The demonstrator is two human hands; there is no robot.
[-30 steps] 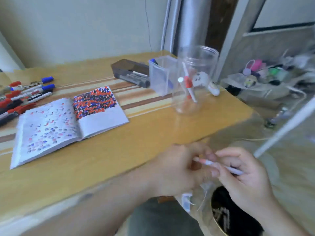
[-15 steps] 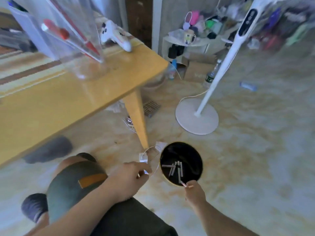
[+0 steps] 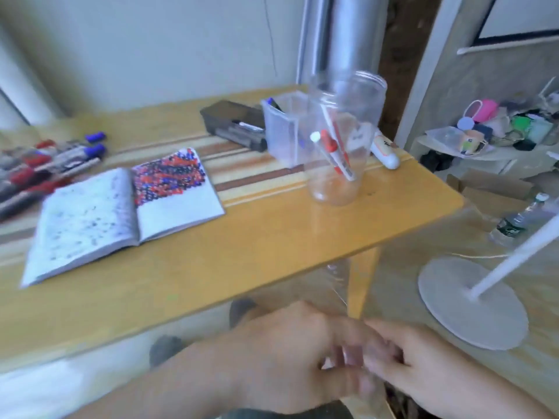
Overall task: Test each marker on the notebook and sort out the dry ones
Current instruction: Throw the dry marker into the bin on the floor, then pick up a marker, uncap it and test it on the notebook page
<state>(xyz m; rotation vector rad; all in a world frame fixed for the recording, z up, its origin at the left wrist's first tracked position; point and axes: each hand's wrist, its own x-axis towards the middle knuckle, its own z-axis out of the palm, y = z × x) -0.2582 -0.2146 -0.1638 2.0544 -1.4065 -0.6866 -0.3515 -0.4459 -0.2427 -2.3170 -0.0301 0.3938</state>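
Observation:
An open notebook (image 3: 121,213) lies on the wooden table (image 3: 242,267), its right page covered in red, blue and black marks. Several capped markers (image 3: 51,164) lie in a row at the far left. A tall clear jar (image 3: 338,146) holds two red markers. Beside it, a square clear container (image 3: 284,128) holds a blue marker. My left hand (image 3: 287,358) and my right hand (image 3: 423,367) meet fingertip to fingertip below the table's front edge. Both are blurred, and I cannot make out anything held in them.
A dark pencil case (image 3: 233,122) sits at the back of the table, and a white game controller (image 3: 381,146) lies behind the jar. A white lamp base (image 3: 472,303) and a plastic bottle (image 3: 514,222) are on the floor to the right. A cluttered low shelf (image 3: 484,143) stands beyond.
My view has swung up from the black bin on the floor back to the table. The right hand no longer shows the marker it held. Both hands have come together.

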